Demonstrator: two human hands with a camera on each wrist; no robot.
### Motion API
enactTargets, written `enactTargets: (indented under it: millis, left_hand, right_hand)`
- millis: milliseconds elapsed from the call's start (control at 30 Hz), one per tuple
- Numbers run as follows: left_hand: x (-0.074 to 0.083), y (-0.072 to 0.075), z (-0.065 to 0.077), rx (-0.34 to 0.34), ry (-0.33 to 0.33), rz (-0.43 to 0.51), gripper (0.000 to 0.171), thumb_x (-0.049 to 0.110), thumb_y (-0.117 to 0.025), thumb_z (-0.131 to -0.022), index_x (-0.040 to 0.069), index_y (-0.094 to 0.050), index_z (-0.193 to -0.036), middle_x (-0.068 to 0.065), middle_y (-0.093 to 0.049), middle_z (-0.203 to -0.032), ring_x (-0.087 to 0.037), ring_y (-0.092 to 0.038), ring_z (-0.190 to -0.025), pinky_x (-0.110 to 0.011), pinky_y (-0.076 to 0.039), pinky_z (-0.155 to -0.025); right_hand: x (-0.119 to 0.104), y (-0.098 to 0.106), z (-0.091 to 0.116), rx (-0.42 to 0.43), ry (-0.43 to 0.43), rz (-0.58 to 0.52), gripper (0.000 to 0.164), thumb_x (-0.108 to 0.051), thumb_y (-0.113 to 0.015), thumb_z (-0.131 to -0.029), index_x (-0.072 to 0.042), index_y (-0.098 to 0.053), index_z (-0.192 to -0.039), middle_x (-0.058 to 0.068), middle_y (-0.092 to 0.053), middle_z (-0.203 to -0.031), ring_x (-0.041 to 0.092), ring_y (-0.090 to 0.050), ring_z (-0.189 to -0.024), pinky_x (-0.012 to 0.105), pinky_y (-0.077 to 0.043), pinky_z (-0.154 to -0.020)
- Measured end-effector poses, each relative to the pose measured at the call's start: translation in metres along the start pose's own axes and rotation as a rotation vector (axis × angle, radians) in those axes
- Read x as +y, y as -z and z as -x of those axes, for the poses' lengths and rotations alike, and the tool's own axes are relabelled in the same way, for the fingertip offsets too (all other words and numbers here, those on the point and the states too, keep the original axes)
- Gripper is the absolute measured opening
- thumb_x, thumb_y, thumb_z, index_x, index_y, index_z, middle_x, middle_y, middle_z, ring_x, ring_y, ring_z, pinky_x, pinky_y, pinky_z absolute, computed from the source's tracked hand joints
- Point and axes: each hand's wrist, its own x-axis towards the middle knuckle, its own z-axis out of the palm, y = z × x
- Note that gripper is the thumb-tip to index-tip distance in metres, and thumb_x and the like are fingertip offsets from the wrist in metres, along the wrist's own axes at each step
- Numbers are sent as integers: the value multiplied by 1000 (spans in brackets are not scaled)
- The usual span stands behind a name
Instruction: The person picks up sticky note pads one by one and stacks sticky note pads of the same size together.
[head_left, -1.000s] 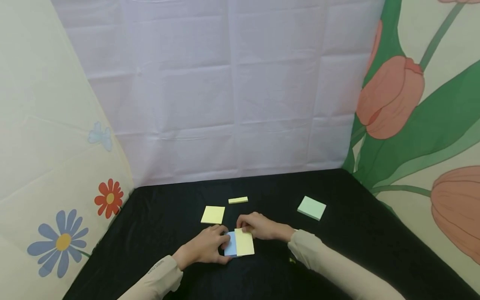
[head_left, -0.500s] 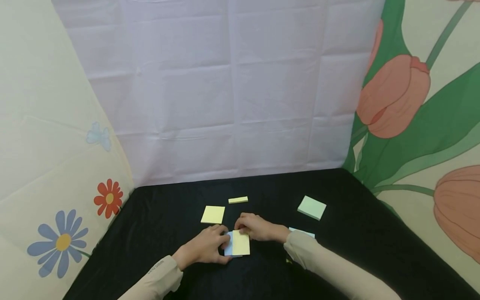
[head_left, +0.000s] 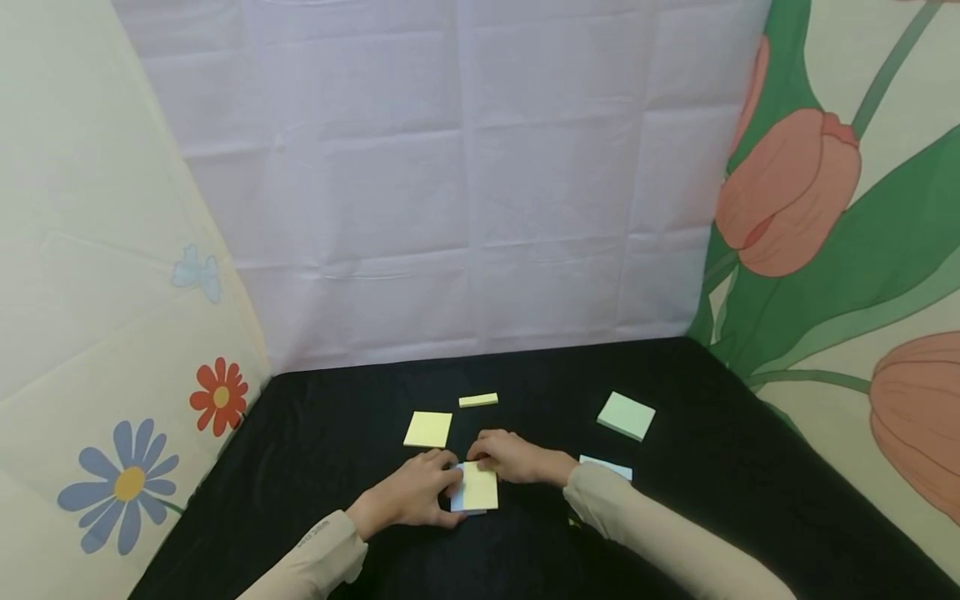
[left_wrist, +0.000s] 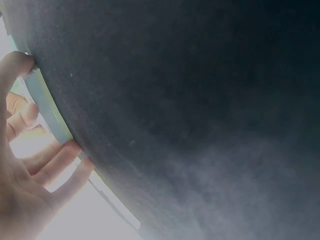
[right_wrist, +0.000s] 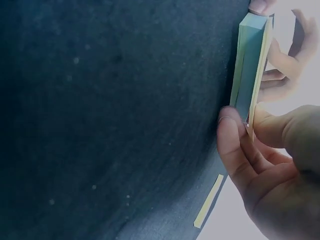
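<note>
A thin yellow sticky note pad (head_left: 481, 487) lies over a blue sticky note pad (head_left: 456, 500), leaving a strip of blue bare on the left. My left hand (head_left: 416, 490) grips the blue pad, thumb at the near edge and fingers at the far side. With thumb and fingers, my right hand (head_left: 517, 457) pinches the yellow pad at its far right corner. Seen edge-on in the right wrist view, the blue pad (right_wrist: 252, 57) sits between the yellow upper layer and a yellow-green layer below. In the left wrist view the blue edge (left_wrist: 50, 107) shows between the fingers.
Beyond the hands lie a square yellow pad (head_left: 428, 429) and a narrow yellow pad (head_left: 477, 401). A pale green pad (head_left: 626, 416) is at the right. My right sleeve (head_left: 600, 492) partly covers a light blue pad (head_left: 607, 467). Black cloth (head_left: 337, 417) covers the table.
The yellow pad has slid left over the blue one, with my right hand moving along. My left hand stays put. The light blue pad has come into view beside the right sleeve.
</note>
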Motion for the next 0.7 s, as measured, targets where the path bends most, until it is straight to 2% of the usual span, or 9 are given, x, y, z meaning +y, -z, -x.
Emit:
enactTargets:
  millis: [167, 333, 467, 700]
  left_hand:
    - [-1, 0, -1, -12, 24, 28, 40, 57, -67, -87, 24, -45, -89, 3, -53, -106, -9, -46, -84, -27, -41, -74]
    - [0, 1, -2, -27, 52, 52, 47, 57, -69, -85, 20, -42, -97, 6, -50, -96, -9, -44, -79, -26, -40, -70]
    - [-1, 0, -2, -31, 64, 57, 48, 58, -68, -85, 21, -44, -103, 6, -51, -98, -9, -47, -82, -28, -43, -74]
    - [-3, -2, -2, -6, 48, 49, 49, 58, -68, -84, 21, -44, -104, 5, -52, -99, -9, -48, -83, -28, -44, -74]
  right_hand:
    - [-2, 0, -1, -7, 13, -3, 16, -6, -58, -99, -6, -72, -107, 3, -61, -96, 8, -54, -84, 24, -46, -73]
    - [-4, 1, -3, -11, 6, -6, 15, -5, -59, -98, -5, -71, -106, 3, -61, -94, 7, -52, -80, 23, -46, -71]
    - [-5, 1, -4, -19, -11, -20, 14, -5, -60, -97, -5, -71, -106, 2, -60, -95, 7, -52, -79, 23, -46, -70]
    - [-5, 0, -4, -24, -33, -24, 13, -5, -61, -97, -5, -71, -106, 0, -60, -96, 7, -52, -80, 24, -46, -71]
